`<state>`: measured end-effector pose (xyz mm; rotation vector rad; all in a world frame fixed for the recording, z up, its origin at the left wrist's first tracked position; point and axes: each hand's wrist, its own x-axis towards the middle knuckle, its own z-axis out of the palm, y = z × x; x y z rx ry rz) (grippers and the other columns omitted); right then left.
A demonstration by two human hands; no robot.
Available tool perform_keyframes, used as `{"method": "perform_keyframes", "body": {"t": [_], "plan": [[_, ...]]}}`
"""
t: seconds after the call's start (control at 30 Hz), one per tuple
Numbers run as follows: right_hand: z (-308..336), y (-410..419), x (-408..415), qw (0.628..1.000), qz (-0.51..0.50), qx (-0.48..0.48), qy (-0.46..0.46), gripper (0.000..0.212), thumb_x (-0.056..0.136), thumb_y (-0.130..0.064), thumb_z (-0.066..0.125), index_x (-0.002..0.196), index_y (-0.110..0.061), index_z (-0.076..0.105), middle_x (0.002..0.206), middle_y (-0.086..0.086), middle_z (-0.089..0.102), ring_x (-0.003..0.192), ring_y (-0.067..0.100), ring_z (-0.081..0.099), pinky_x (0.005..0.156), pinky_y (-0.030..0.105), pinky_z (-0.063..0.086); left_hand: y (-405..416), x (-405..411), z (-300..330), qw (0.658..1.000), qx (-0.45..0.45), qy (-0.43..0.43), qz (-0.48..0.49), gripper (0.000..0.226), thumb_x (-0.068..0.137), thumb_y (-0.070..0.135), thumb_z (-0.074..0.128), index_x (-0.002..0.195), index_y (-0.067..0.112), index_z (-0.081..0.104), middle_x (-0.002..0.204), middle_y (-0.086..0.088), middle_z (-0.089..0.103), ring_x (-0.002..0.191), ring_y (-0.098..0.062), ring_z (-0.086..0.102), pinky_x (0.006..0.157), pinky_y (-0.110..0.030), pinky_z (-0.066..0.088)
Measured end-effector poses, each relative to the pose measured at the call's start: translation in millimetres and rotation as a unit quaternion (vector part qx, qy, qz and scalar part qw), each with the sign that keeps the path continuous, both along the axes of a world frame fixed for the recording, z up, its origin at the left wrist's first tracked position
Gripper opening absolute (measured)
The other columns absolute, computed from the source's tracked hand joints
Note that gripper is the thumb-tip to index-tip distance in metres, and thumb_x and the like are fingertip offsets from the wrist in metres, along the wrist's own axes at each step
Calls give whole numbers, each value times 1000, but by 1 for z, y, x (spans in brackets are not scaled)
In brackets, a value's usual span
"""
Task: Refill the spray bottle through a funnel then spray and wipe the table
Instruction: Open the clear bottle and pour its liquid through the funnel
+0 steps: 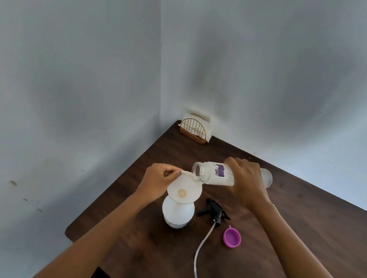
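At frame centre the spray bottle stands on the bench. The left hand pinches the funnel rim; the right hand grips the tilted refill bottle. Its mouth should stay over the funnel, pouring slowly; flow seemingly hasn't begun.

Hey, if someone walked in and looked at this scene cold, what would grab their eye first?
Probably the clear refill bottle tipped on its side in the right hand, its open mouth over the white funnel that the left hand pinches by the rim atop the white spray bottle. Next, the bright purple cap and the black trigger sprayer lying on the dark wooden table to the right.
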<state>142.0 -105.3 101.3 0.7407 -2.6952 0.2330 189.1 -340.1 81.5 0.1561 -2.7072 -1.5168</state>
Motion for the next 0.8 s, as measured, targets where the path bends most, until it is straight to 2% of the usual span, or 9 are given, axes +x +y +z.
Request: {"method": "perform_keyframes", "body": {"t": [0.23,0.47,0.8], "plan": [[1,-1,-2,1000,3,20,12,58,49,-23,91,97,-16,59,83,3,68,75,24,64,74,45,48,1,0,-2,1000,1,6,3,26,87,26,60,110,16,68,108,-1,70,92,-9,61,73,-9,47],[-3,0,-4,999,6,26,25,64,43,-26,94,97,-17,59,83,3,69,74,24,66,71,46,50,4,0,-5,1000,8,12,0,26,87,26,61,110,16,68,107,0,70,91,-8,61,73,-10,48],[-6,2,-6,999,17,28,37,65,43,-27,93,97,-17,59,84,4,69,75,25,66,71,46,50,5,1,-5,1000,18,16,2,26,87,26,61,109,16,68,108,-1,70,91,-9,61,73,-10,47]]}}
